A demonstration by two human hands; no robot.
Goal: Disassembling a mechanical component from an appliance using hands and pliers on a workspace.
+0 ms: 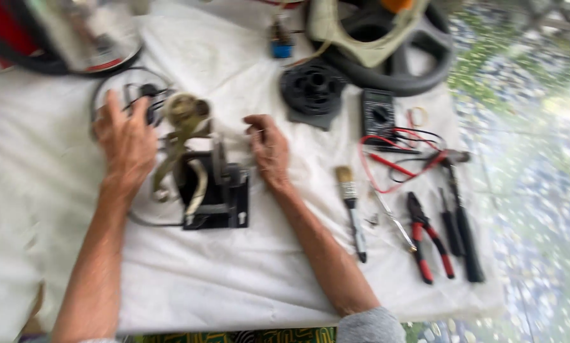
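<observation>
**Two hands settle on a stripped motor unit at a cloth-covered bench**

A white cloth [285, 279] covers the worktable, and one small motor assembly [202, 184] on a black bracket sits between the person's two bare hands. The left hand [127, 141] lies flat, fingers spread, on a loop of black cable just left of the unit; it grasps nothing that can be seen. The right hand [269, 149] rests just right of the unit, fingers curled inward, though blur hides whether they pinch anything. The work seems to be at the steadying stage, ahead of any tool use. The next move probably calls for a firm hold on the bracket and one hand freed for a tool.

Counted from largest to smallest: one black ring-shaped housing [393, 60] well beyond the right hand, one black ribbed disc [311, 89] nearer it, one multimeter [378, 114] with red and black leads, one pair of red-handled pliers [428, 238], two dark-handled screwdrivers [459, 222], one paintbrush [350, 206], all well right of the right hand.
</observation>
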